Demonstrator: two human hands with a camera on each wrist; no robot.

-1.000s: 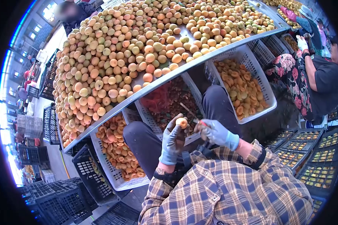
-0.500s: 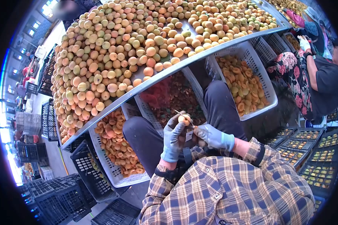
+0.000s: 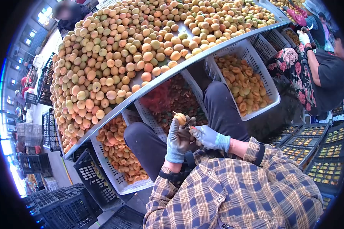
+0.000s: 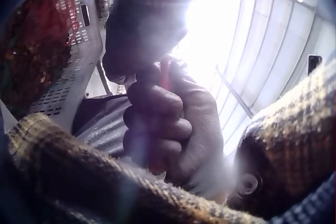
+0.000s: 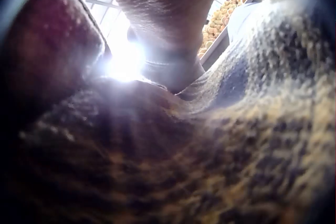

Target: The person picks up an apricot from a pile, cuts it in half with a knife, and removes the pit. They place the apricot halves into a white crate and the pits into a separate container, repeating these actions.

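Between the knees, the gloved left hand (image 3: 176,143) holds up an apricot (image 3: 180,119) in its fingertips. The gloved right hand (image 3: 208,137) grips a thin tool by its red handle (image 3: 193,128), close against the left hand; the tool's narrow tip (image 3: 174,112) shows at the fruit's far side. In the left wrist view the right hand (image 4: 163,119) has its fingers curled round the red handle (image 4: 166,73). The right wrist view is mostly sleeve (image 5: 210,155) and glare, and the apricot is hidden there.
A metal-edged table (image 3: 156,81) heaped with whole apricots (image 3: 95,72) stands in front. Below it are crates of split apricots (image 3: 242,86) (image 3: 122,152) and a crate of dark scraps (image 3: 185,95). Black trays (image 3: 309,143) lie at right, near a seated person (image 3: 325,72).
Both hands have shifted slightly left with the apricot. The tool was apart from the fruit a second ago and is now against it, the right hand closer to the left.
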